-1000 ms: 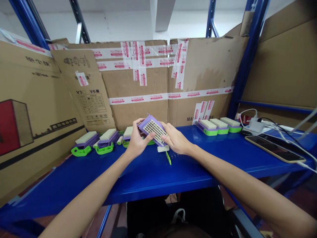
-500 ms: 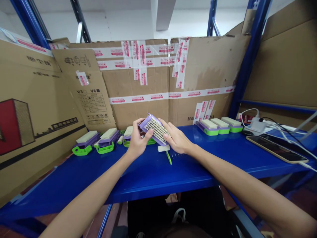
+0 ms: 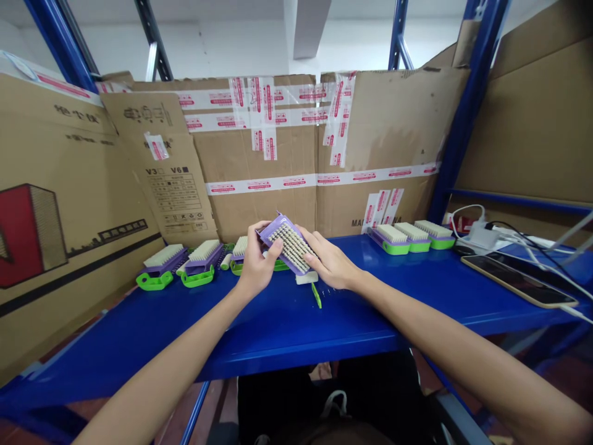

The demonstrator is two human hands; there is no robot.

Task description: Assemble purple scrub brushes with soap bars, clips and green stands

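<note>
Both hands hold one purple brush piece tilted above the blue table, its rows of pale bristles facing me. My left hand grips its left side, the thumb on the bristles. My right hand is wrapped round the right side, fingertips at the lower bristles. Beneath the brush piece, a pale block lies on the table, with a thin green part just in front of it. Small bits are scattered by my right hand. Behind my left hand, another brush is partly hidden.
Two purple-and-green brushes stand at the left of the blue table. Three more sit at the back right. A phone lies near cables and a white adapter. Cardboard walls the back.
The hands and brush piece have barely moved; my left thumb has shifted slightly left on the bristles. The camera view has shifted very slightly.
</note>
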